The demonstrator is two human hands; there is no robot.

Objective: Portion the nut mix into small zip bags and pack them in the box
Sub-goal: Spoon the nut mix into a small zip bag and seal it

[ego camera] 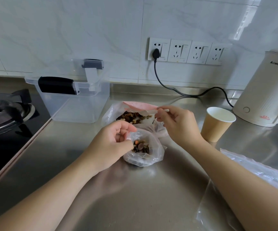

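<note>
Steel counter [151, 189]; spare zip bags [258, 170] lie flat at near right. Centre: small zip bag [145, 150] partly filled with nut mix, its mouth pinched by the left hand [113, 144], grip clamped on the rim. Just beyond, the right hand [176, 122] pinches a white spoon handle [165, 110] over the big nut mix bag [133, 114]. Paper cup [216, 124] to the right. Far left, clear box [78, 95], lid off; white kettle [268, 90] far right.

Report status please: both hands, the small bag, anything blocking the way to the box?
Left hand holds small zip bag open, partly filled. Right hand pinches a spoon handle over big nut bag. Clear box open, path free.
</note>
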